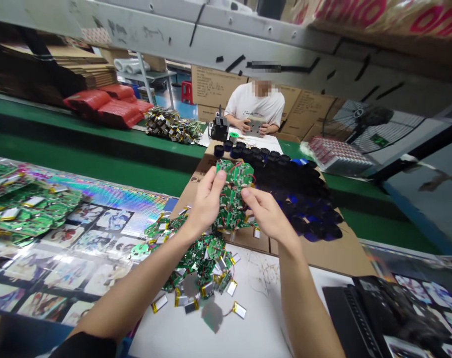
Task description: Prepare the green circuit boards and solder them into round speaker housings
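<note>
Fingers of both hands are closed on a wired cluster of green PCBs: left hand wraps its left side, right hand pinches from the right. Long axis runs roughly away from the person, far end pointing up over a cardboard sheet, near end trailing into a heap of boards and foil pouch cells on a white sheet. Hands hide part of the cluster; individual wires and exact contact points are hard to make out.
</note>
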A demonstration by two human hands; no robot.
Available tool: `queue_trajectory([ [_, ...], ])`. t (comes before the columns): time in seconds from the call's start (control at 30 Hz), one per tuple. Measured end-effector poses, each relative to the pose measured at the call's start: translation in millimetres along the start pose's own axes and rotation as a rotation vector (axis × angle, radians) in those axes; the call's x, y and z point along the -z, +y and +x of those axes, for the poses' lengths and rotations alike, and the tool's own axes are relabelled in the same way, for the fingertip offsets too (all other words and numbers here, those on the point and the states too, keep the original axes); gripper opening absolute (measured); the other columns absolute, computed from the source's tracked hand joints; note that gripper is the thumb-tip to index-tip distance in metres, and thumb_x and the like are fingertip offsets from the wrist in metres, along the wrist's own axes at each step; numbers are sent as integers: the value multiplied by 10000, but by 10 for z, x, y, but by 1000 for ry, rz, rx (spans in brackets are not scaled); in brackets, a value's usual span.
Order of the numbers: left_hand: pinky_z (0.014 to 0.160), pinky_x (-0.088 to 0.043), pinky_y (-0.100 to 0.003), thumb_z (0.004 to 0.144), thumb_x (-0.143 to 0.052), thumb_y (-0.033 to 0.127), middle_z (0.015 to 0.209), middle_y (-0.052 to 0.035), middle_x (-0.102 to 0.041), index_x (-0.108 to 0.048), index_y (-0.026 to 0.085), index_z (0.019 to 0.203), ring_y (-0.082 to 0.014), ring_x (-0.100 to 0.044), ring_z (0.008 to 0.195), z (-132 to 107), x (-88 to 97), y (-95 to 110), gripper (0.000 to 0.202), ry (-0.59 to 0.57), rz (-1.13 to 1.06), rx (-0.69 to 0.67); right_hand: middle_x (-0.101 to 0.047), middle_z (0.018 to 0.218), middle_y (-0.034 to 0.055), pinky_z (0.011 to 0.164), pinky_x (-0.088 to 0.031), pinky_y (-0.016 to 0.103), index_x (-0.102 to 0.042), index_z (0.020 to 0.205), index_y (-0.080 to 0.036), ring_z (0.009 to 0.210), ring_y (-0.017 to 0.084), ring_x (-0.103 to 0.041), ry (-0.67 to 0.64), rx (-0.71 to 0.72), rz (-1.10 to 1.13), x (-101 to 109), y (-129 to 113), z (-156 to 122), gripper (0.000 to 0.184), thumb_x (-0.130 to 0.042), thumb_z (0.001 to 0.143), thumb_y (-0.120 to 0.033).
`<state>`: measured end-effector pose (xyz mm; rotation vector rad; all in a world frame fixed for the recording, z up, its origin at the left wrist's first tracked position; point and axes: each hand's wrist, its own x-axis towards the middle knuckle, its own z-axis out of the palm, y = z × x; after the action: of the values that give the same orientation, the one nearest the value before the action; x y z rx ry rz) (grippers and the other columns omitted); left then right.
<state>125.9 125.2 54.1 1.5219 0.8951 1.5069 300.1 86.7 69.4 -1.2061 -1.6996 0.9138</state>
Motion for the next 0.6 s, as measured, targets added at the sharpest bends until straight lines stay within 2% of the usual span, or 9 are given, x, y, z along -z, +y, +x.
queue_trajectory([
  [0.1, 1028, -492, -376, 1048, -452, 640, 1133, -92, -722, -666, 201, 1053, -238, -631, 1108, -14, -24, -29, 489, -34, 46, 31, -444, 664, -31, 607, -315, 292, -478, 694, -223, 641, 145, -392, 152, 55, -48, -190, 45, 37, 573, -466, 1036, -682],
  [0.2, 958, -533, -391, 1020, -442, 712, 1001, -93, -742, -675, 192, 919, -252, -655, 1031, 40, 10, -86, 579, -20, 41, 80, -389, 653, -35, 607, -292, 297, -435, 689, -229, 635, 146, -358, 210, 86, -21, -312, 73, 63, 555, -461, 1055, -645],
  [0.27, 881, -564, -388, 1001, -457, 741, 909, -81, -747, -681, 197, 871, -256, -678, 971, 80, 34, -106, 603, -21, -19, 123, -424, 662, -28, 612, -332, 290, -458, 700, -232, 645, 155, -389, 192, 64, 90, -364, 73, 77, 553, -477, 1038, -670],
  [0.37, 811, -587, -380, 991, -482, 744, 851, -66, -758, -709, 199, 911, -260, -711, 945, 110, 53, -70, 596, -58, -108, 187, -571, 747, 5, 666, -443, 295, -574, 772, -231, 711, 183, -500, 127, 19, 265, -405, 59, 93, 532, -526, 997, -710],
  [0.5, 765, -600, -363, 957, -557, 744, 769, -43, -745, -711, 198, 904, -238, -727, 856, 87, 36, 36, 570, -67, -213, 187, -656, 795, 20, 716, -514, 310, -650, 827, -235, 768, 204, -591, 133, 14, 359, -422, 48, 94, 502, -579, 971, -711],
  [0.53, 725, -598, -351, 941, -579, 750, 696, -28, -713, -695, 205, 865, -222, -718, 782, 74, 22, 52, 563, -69, -237, 194, -661, 778, 22, 703, -526, 316, -653, 825, -237, 765, 211, -606, 118, -2, 380, -426, 51, 93, 514, -585, 956, -730],
  [0.6, 579, -555, -319, 936, -543, 790, 506, 13, -560, -608, 226, 734, -180, -636, 567, 46, -11, 64, 603, -110, -298, 252, -659, 738, 34, 647, -540, 328, -640, 792, -242, 750, 230, -629, 75, -56, 426, -434, 62, 95, 572, -567, 924, -794],
])
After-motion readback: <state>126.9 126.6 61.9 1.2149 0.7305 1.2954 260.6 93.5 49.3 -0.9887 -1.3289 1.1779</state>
